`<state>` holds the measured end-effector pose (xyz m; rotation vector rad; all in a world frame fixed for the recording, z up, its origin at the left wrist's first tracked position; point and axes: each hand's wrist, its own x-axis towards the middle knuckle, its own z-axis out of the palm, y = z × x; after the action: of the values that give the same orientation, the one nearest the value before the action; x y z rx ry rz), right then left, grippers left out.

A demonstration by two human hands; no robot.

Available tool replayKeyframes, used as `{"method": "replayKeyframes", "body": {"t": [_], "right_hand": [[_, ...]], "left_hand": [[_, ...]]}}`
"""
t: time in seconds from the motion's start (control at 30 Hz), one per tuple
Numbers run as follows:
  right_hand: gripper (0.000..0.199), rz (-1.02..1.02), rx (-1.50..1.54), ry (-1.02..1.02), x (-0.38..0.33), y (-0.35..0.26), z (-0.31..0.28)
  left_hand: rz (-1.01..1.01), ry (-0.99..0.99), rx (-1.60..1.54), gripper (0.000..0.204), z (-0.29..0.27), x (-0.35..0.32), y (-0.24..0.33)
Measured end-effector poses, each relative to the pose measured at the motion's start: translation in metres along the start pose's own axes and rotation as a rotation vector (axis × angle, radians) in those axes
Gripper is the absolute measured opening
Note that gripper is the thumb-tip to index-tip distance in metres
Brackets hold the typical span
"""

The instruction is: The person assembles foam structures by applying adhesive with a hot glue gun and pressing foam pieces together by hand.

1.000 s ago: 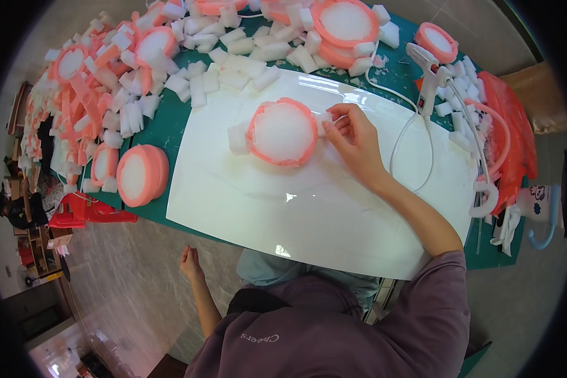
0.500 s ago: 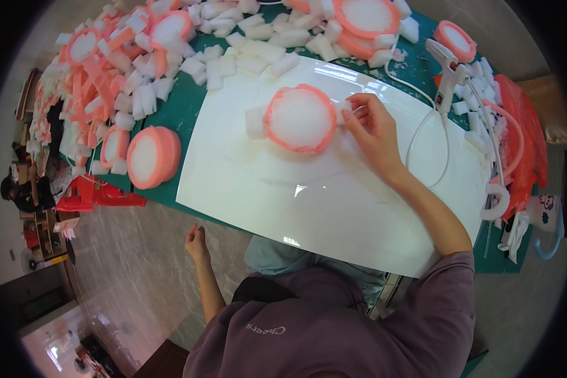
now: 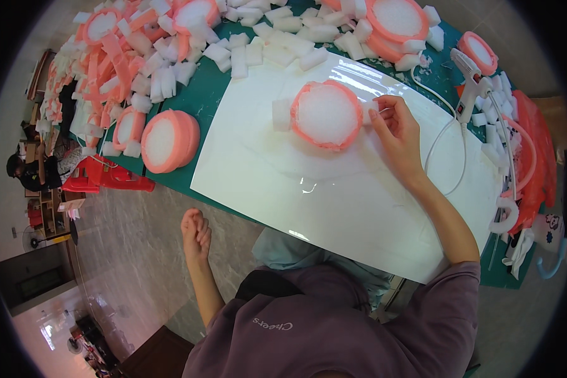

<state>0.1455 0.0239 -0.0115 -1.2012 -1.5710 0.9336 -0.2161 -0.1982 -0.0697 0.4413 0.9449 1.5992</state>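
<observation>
Head view: a round foam disc (image 3: pixel 326 114), white in the middle with a salmon-pink band around its rim, lies flat on a glossy white sheet (image 3: pixel 334 201) spread over the green table (image 3: pixel 198 101). A small white foam block (image 3: pixel 281 114) sits touching the disc's left edge. The right hand (image 3: pixel 397 135) rests on the sheet just right of the disc, fingers curled together with the fingertips at the disc's right rim, seemingly pinching a small white piece against it; whether they truly clamp it is hard to tell. The left hand (image 3: pixel 196 233) hangs below the table edge, fingers loosely apart, holding nothing.

The disc looks light, soft and easily dented, so a gentle hold at the pink rim would suit it better than pressing on the white face.

A white glue gun (image 3: pixel 469 94) with its looping cord lies right of the disc. No container shows; loose white blocks (image 3: pixel 283 44) and more pink-rimmed discs (image 3: pixel 167 140) lie heaped beyond and left of the disc
</observation>
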Motion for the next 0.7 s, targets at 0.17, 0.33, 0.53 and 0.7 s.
{"method": "replayKeyframes", "body": {"t": [0.17,0.33,0.53,0.7], "right_hand": [[0.022,0.002,-0.012,0.0,-0.003,-0.002,-0.001],[0.022,0.017,0.005,-0.01,0.0,-0.001,0.0],[0.022,-0.009,0.0,0.006,0.002,-0.004,-0.005],[0.024,-0.033,0.042,0.042,0.0,0.002,0.0]], "left_hand": [[0.352,-0.328,0.248,0.018,0.097,0.014,0.033],[0.539,-0.13,0.828,0.021,0.14,0.061,0.046],[0.414,-0.352,0.728,0.051,0.201,0.131,0.005],[0.207,-0.225,0.603,0.049,0.201,0.142,-0.034]]}}
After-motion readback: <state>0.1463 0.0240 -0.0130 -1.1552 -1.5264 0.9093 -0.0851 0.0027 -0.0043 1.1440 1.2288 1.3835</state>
